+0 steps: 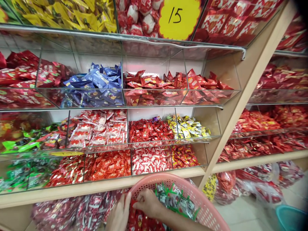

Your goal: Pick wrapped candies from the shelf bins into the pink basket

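A pink perforated plastic basket (207, 205) stands at the bottom centre, below the shelves. Red-wrapped candies (144, 223) fill its left part, and clear packets with green edges (178, 199) lie on its right. My left hand (119, 211) is at the basket's left side, its fingers closed along the rim. Inside the basket, just above the red candies, my right hand (148, 202) has its fingers curled together close to my left fingertips. What lies between the right fingers is hidden.
Glass-fronted shelves hold blue packets (96, 80), red packets (154, 83) and yellow-wrapped sweets (190, 126). A yellow price tag (179, 17) reads 15. Beneath the wooden ledge (101, 186) are bagged candies (57, 211). A teal tub (291, 218) sits on the floor at right.
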`<state>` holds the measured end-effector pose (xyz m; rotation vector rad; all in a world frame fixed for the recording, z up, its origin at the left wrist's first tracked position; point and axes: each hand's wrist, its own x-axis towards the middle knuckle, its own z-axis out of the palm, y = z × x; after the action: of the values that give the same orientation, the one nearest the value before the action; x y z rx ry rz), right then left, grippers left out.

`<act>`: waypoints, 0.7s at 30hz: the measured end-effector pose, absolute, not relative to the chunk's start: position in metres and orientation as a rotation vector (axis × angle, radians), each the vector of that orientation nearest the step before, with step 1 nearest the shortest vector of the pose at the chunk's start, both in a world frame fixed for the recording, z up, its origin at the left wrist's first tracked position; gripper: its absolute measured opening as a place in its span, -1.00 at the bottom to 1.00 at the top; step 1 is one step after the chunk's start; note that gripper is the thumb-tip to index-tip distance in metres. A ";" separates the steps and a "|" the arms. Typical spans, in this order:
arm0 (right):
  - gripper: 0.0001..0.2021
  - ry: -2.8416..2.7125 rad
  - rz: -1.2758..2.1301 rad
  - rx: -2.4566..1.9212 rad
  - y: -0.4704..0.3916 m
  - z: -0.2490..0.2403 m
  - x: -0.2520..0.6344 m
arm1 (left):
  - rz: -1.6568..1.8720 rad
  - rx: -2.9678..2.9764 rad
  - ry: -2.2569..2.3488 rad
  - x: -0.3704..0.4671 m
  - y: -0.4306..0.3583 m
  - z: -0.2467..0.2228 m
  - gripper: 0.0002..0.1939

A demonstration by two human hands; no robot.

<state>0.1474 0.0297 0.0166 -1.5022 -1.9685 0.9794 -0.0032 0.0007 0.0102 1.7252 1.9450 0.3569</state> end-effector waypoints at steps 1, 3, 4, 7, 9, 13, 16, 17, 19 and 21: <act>-0.91 -1.998 0.905 -1.497 0.030 0.029 0.152 | 0.366 1.736 1.944 -0.003 0.001 0.010 -0.44; -0.91 -2.076 0.754 -1.402 0.031 0.063 0.164 | 0.366 1.764 1.943 -0.004 0.001 0.009 -0.48; -0.88 -2.110 0.666 -1.315 0.033 0.084 0.171 | 0.357 1.770 1.946 -0.005 0.001 0.008 -0.49; -0.84 -2.264 0.413 -1.030 0.044 0.157 0.194 | 0.336 1.823 1.944 -0.008 0.002 0.003 -0.51; -0.81 -2.316 0.192 -0.924 0.058 0.202 0.208 | 0.328 1.856 1.931 -0.010 0.003 -0.001 -0.50; -0.75 -2.434 -0.238 -0.969 0.098 0.257 0.224 | 0.251 1.946 1.925 -0.012 0.004 -0.006 -0.46; -0.66 -2.621 -0.461 -0.986 0.124 0.266 0.225 | 0.153 2.016 1.943 -0.012 0.004 -0.007 -0.38; -0.65 -2.679 -0.509 -0.977 0.130 0.266 0.223 | 0.134 2.033 1.947 -0.012 0.003 -0.007 -0.36; -0.62 -2.760 -0.577 -0.961 0.138 0.264 0.218 | 0.130 2.062 1.949 -0.013 0.003 -0.008 -0.36; -0.62 -2.796 -0.619 -0.959 0.142 0.261 0.212 | 0.109 2.091 1.948 -0.012 0.003 -0.007 -0.39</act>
<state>0.2124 0.1415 0.2614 -0.9593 -2.7957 -0.6187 -0.0125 0.0028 -0.0070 2.0913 1.9479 0.1089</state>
